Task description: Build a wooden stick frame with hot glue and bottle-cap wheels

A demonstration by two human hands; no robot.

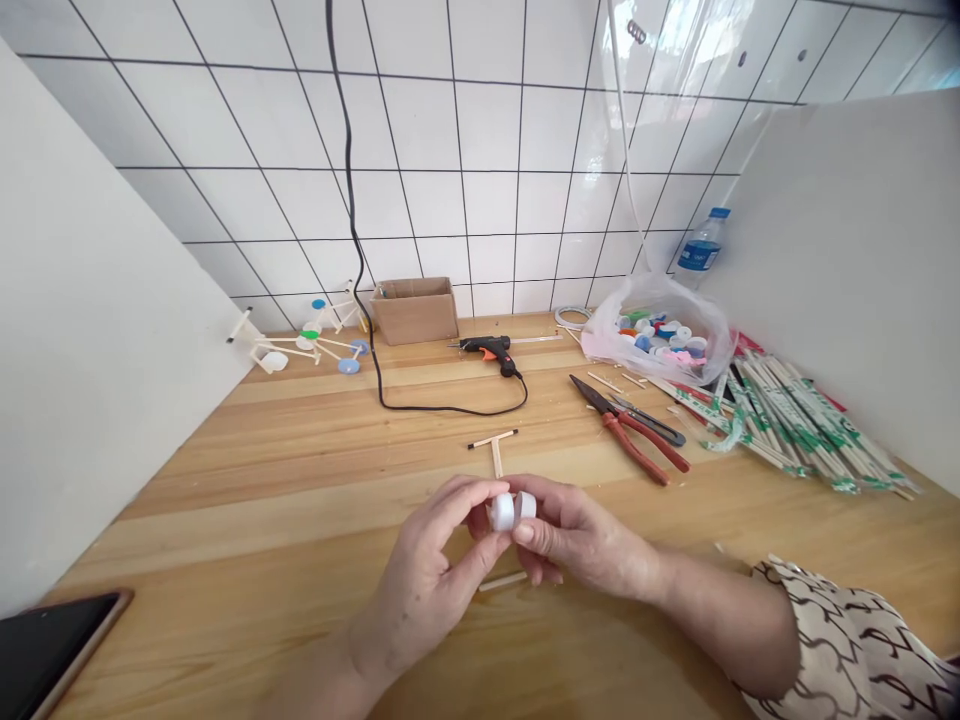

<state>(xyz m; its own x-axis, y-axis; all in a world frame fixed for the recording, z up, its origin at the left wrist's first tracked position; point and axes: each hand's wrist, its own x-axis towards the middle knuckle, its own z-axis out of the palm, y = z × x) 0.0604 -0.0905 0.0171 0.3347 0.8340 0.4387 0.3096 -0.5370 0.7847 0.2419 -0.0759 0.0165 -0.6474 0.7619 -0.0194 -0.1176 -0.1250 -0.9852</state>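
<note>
Between the fingertips of my left hand (442,550) is a white bottle cap (502,512). My right hand (585,535) pinches a second white bottle cap (526,506), close beside the first; whether the two touch I cannot tell. Just beyond my fingers, a T-shaped piece of wooden sticks (496,452) with dark tips lies on the wooden table (300,520). A short wooden stick (502,581) is partly hidden under my hands.
A black glue gun (491,350) lies near a cardboard box (416,312). To the right are red-handled pliers (637,440), a utility knife (652,422), a bag of caps (660,330) and wrapped chopsticks (810,420). Stick-and-cap assemblies (315,340) stand at back left; a phone (56,655) lies front left.
</note>
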